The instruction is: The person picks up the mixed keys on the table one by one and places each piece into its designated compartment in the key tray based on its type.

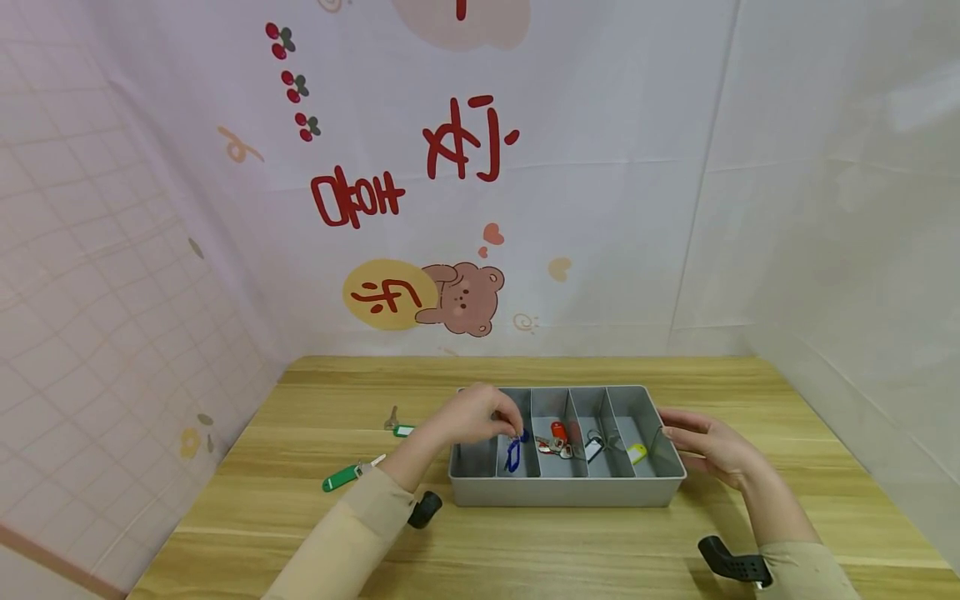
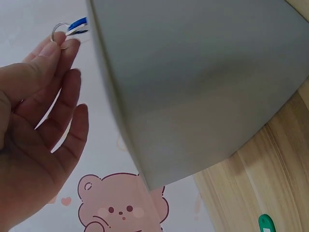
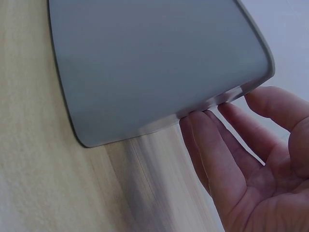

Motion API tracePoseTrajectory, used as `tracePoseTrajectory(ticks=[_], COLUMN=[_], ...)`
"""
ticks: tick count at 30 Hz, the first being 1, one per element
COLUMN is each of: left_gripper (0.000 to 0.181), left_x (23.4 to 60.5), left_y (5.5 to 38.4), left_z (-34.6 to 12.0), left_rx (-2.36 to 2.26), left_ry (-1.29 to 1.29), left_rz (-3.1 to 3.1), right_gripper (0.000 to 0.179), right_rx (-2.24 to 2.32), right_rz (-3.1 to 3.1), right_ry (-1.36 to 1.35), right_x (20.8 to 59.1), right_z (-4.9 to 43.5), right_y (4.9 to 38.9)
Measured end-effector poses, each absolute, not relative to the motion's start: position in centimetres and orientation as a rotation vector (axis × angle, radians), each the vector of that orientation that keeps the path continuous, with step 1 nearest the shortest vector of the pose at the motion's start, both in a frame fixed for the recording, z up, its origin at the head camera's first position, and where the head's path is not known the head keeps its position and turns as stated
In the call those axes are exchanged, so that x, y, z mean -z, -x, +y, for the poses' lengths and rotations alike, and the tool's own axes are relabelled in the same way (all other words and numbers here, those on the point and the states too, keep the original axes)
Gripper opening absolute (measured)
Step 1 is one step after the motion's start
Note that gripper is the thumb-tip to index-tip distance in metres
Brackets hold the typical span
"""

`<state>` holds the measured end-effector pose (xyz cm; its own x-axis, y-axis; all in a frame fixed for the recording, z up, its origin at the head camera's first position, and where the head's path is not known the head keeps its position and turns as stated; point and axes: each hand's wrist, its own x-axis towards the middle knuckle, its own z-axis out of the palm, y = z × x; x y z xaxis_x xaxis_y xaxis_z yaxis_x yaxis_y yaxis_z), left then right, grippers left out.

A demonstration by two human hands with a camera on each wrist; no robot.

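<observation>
Between thumb and forefinger, my left hand (image 1: 480, 414) pinches the metal ring (image 2: 54, 35) of a key with a blue tag (image 1: 513, 456). It hangs over the second compartment from the left of a grey divided tray (image 1: 562, 492); the tray wall partly hides it in the left wrist view. My right hand (image 1: 708, 446) rests its fingertips against the tray's right outer wall, with the thumb at the rim (image 3: 270, 67). Keys with red tags (image 1: 558, 430) lie in the third compartment, a black-and-white tag (image 1: 594, 450) in the fourth, and a yellow tag (image 1: 637, 452) in the rightmost.
Left of the tray, a key with a green tag (image 1: 341, 477) lies on the wooden table (image 1: 570, 550). Farther back is another green tag (image 1: 403, 431) near a key (image 1: 392, 417), partly behind my left forearm. A printed cloth (image 1: 600, 208) hangs behind the table.
</observation>
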<state>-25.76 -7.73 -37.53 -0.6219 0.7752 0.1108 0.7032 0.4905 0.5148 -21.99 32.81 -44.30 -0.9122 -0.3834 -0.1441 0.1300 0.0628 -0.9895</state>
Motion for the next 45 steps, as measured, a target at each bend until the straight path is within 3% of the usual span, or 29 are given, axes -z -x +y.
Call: tracePoseTrajectory(ticks=[28,45], left_gripper=[0.025,0.033], left_x=[36.6,37.4], left_y=[25.3,24.9], left_z=[-10.1,-13.6], left_rx=[-0.749,-1.002], left_ry=[-1.31,-1.154], left_rz=[2.725,2.799], right_gripper=[0.051,0.046], right_rx=[1.92,1.919], right_rz=[1.98,1.96], right_ry=[0.246,0.272], right_x=[44.2,44.6], right_z=[32.7,33.0], right_y=[21.9,22.2])
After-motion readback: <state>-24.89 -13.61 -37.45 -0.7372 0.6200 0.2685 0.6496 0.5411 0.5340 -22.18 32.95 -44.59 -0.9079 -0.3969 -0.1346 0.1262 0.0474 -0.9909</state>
